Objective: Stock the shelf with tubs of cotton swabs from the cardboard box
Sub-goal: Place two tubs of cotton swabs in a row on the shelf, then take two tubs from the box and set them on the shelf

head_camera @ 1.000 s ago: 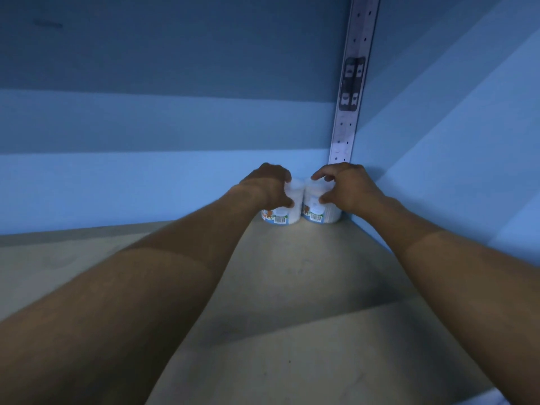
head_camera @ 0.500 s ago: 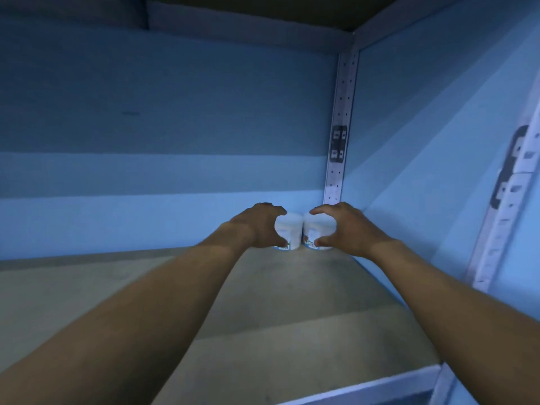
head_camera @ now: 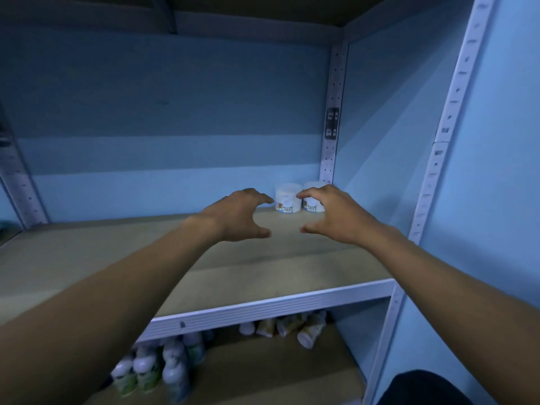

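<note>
Two white tubs of cotton swabs stand side by side in the back right corner of the shelf board: the left tub and the right tub, partly hidden by my right fingers. My left hand hovers in front of them with fingers spread and holds nothing. My right hand does the same, apart from the tubs. The cardboard box is out of view.
A perforated metal upright stands in the back corner and another upright at the front right. The lower shelf holds several bottles at the left and fallen packs further back. A dark shape shows at bottom right.
Both hands have let go of the two tubs and pulled back toward me. The tubs stay in the corner. The view has drawn back and now shows the lower shelf.
</note>
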